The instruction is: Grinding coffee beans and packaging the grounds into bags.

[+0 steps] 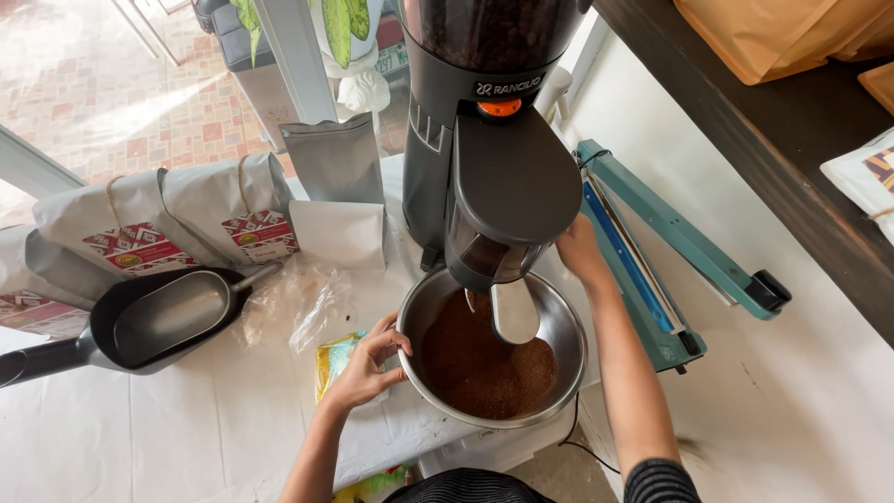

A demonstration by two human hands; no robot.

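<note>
A dark grey coffee grinder (pixel 494 158) stands on the white table, its hopper full of beans. Under its spout sits a steel bowl (pixel 566 326) holding brown ground coffee (pixel 475 363). My left hand (pixel 368 363) grips the bowl's left rim, thumb over the edge. My right hand (pixel 579 251) reaches to the grinder's right side, its fingers hidden behind the body.
A teal heat sealer (pixel 652 242) lies to the right of the grinder. Grey coffee bags (pixel 186 219) lean at the back left, with a dark scoop (pixel 158 321) holding a metal scoop in front of them. Crumpled clear plastic (pixel 298 303) lies near the bowl. A dark shelf (pixel 773 158) runs along the right.
</note>
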